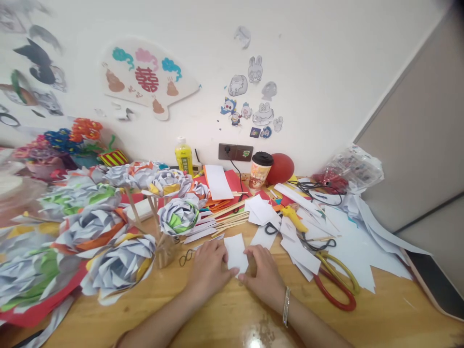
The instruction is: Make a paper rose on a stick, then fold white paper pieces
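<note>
A small piece of white paper lies between my two hands, close above or on the wooden table. My left hand grips its left side, with the thumb along the lower edge. On the other side, my right hand, with a bracelet at the wrist, has thumb and fingertips at the lower right edge. Small scissors with black handles rest just left of my left hand. Beyond my right hand are cut white paper strips and large red-and-yellow-handled scissors.
Paper flowers crowd the left side. Wooden sticks lie behind my hands, near a lidded cup, a red balloon and a yellow bottle. A yellow glue gun and paper sheets spread right.
</note>
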`<state>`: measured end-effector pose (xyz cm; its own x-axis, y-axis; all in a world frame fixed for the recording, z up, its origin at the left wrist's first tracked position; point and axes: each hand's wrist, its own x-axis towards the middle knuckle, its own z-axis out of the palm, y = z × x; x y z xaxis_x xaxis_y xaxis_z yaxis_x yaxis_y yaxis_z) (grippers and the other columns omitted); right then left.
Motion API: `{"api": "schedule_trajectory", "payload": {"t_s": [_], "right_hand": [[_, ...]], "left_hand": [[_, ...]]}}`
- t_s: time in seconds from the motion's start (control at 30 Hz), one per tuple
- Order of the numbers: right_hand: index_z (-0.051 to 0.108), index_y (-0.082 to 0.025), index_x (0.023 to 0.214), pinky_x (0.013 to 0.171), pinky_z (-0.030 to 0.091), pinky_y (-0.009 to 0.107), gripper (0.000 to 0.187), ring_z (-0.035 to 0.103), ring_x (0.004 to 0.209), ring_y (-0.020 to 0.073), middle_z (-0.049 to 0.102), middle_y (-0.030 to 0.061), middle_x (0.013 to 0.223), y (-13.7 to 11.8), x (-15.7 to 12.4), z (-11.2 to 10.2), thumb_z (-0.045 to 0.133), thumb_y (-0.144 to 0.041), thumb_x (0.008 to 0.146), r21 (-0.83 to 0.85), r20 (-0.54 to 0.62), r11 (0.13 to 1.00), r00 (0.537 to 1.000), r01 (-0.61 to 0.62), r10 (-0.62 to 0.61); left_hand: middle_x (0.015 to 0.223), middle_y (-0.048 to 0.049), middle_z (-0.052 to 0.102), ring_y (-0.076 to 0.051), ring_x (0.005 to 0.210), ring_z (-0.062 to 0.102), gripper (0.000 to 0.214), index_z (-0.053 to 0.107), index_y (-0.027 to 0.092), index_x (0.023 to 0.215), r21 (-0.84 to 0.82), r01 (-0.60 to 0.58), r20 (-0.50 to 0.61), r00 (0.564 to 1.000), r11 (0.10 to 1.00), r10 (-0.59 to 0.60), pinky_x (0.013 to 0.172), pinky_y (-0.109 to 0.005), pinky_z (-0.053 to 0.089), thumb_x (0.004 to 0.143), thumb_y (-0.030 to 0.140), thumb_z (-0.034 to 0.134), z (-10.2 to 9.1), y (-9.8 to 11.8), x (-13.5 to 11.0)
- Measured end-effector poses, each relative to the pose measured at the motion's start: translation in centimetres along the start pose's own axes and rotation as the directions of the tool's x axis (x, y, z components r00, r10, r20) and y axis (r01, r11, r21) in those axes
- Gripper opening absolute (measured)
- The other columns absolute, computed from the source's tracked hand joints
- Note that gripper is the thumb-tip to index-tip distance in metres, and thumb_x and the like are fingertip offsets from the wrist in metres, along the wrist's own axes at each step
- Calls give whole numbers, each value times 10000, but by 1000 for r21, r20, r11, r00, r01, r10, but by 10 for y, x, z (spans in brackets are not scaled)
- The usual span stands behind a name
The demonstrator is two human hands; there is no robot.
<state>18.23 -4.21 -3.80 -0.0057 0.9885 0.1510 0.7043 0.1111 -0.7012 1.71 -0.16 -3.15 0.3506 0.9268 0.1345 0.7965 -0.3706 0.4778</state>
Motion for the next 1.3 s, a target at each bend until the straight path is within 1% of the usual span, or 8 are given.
{"api": "schedule_trajectory", "payload": {"t_s": [0.17, 0.33, 0.5, 0.7, 0.8, 1.0, 1.2, 1.3], "right_hand": [[537, -216, 911, 785, 380, 347, 357, 479, 896, 230, 555, 24, 920, -3, 2, -3, 641, -101, 589, 31, 40, 999, 999, -26, 24], [578, -223, 885, 835, 383, 345, 375, 482, 936, 216, 578, 15, 939, 1, 4, -8, 580, -3, 581, 109, 131, 992, 988, 64, -78], [619, -221, 865, 771, 416, 320, 441, 514, 859, 189, 607, 20, 867, 10, 21, -19, 424, 74, 601, 130, 160, 967, 958, 218, -237], [657, -209, 752, 727, 397, 294, 461, 525, 764, 160, 655, -3, 768, 12, 61, -31, 385, 125, 587, -7, 231, 844, 822, 536, -520], [665, -205, 763, 752, 397, 302, 358, 522, 820, 169, 652, 20, 849, 7, 68, -32, 474, 78, 656, -79, 270, 769, 757, 634, -596], [640, -230, 873, 780, 391, 308, 254, 504, 875, 175, 629, 8, 959, 4, 38, -30, 595, -56, 694, -88, 294, 759, 745, 645, -599], [609, -226, 840, 727, 386, 325, 59, 519, 810, 178, 661, 10, 888, 10, 19, -12, 599, -192, 792, -161, 265, 735, 746, 659, -611], [612, -225, 852, 693, 401, 322, 175, 541, 772, 171, 667, 32, 885, 15, 20, -9, 451, -165, 886, -218, 266, 691, 723, 689, -637]], "left_hand": [[913, -53, 579, -274, 921, 501, 274, 565, 195, 842, 84, 23, -39, 999, 996, -20, 791, -384, 364, 668, 379, 670, -7, -17, 5], [1121, -110, 580, -252, 1047, 504, 414, 443, 162, 1233, -150, -74, -73, 995, 986, 64, 898, -403, 384, 824, 229, 435, -5, -31, 13], [1036, -51, 642, -183, 956, 569, 410, 592, 196, 1034, -335, -181, 38, 978, 925, 205, 839, -300, 438, 738, 40, 356, -14, -30, 14], [1000, -48, 633, -170, 902, 556, 352, 545, 250, 1134, -220, -508, 60, 845, 833, 531, 777, -255, 423, 846, 98, 413, -33, -17, 5], [864, -41, 635, -162, 819, 562, 197, 626, 233, 925, -115, -605, 119, 779, 788, 616, 710, -235, 413, 878, 167, 447, -31, -20, 6], [825, -58, 651, -188, 761, 579, 201, 594, 206, 1042, 21, -569, 89, 820, 822, 565, 683, -266, 434, 877, 258, 491, -18, -26, 8], [1011, -43, 641, -182, 914, 581, 387, 486, 281, 1227, -169, -470, 201, 844, 866, 498, 817, -274, 448, 851, 187, 484, -21, -21, 0], [1042, -37, 638, -175, 950, 576, 329, 533, 271, 1161, -230, -405, 235, 859, 885, 454, 837, -270, 439, 864, 162, 442, -28, -21, 0]]}}
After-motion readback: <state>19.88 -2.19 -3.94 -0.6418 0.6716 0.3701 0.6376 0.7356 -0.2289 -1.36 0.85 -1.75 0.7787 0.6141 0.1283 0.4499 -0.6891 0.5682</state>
